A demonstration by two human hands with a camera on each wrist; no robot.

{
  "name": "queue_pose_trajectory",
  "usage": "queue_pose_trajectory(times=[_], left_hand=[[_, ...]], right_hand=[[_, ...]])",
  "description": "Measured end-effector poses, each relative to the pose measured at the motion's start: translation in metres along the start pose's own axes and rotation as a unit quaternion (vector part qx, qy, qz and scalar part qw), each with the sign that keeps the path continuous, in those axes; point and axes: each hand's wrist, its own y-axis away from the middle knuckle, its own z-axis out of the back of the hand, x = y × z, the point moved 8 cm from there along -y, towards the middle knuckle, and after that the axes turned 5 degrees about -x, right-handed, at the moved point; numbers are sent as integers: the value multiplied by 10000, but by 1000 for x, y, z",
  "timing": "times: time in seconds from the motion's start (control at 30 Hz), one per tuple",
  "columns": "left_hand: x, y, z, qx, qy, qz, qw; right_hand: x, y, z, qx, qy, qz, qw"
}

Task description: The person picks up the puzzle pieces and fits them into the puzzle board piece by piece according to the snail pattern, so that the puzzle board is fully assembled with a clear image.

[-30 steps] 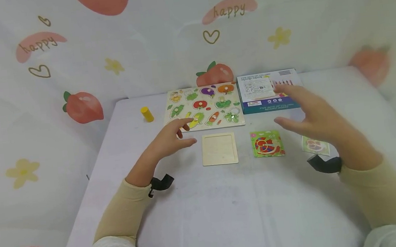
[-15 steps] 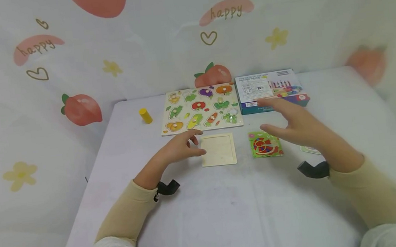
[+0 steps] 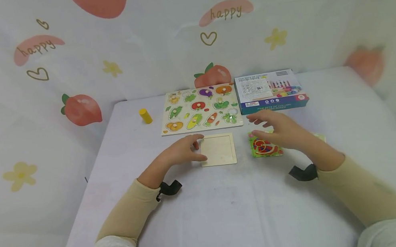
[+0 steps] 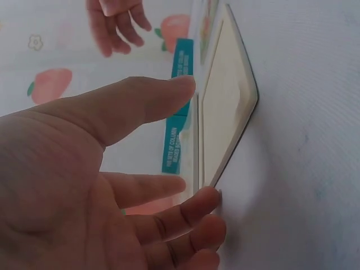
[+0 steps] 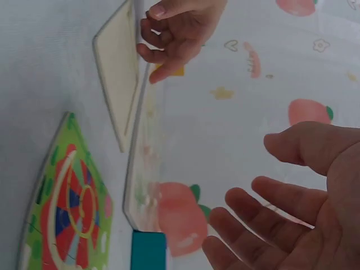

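- Behind the bench [image 3: 229,216], draped in white, hangs a fruit-printed backdrop [image 3: 159,31] with "happy" written on it twice.
- My left hand [image 3: 183,151] reaches to the left edge of the frame [image 3: 219,150], thumb and fingers spread apart, fingers slightly bent; whether they touch it I can't tell.
- My right hand [image 3: 280,131] is spread too, held above the puzzle [image 3: 262,149], thumb parted from the bent fingers and pointing inward.
- Both my forearms angle inward from the near side of the bench, in beige sleeves [image 3: 131,209].
- The frame lies flat in front of the vegetable board [image 3: 201,109]; the puzzle lies to its right, apart from it, its upper right part hidden by my right hand.
- A card [image 3: 320,137] is mostly covered by my right wrist, just a pale corner showing.
- The box [image 3: 270,91] beside the board reads "FIVE SETS OF COLUMN", the next line blurry; its white sticker [image 3: 257,90] is too small to read.
- A yellow cylinder [image 3: 145,116] is left of the board.
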Motion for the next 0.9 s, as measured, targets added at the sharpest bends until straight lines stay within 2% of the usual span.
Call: queue_pose_trajectory(times=[0.17, 0.37, 0.5, 0.73, 0.9], left_hand=[[2, -2, -3, 78, -273, -66, 9996], [5, -2, -7, 185, -605, -101, 9979], [6, -4, -9, 193, -762, -149, 9968], [7, -5, -9, 178, -925, -109, 9955], [7, -5, -10, 155, -955, -124, 9952]], right_hand=[[-12, -4, -13, 273, 20, -267, 9993], [-35, -8, -28, 685, -44, -1184, 9906], [-49, -9, -32, 787, -83, -1583, 9842], [-65, -11, -40, 884, -65, -1846, 9788], [-75, -13, -44, 801, 157, -1843, 9795]])
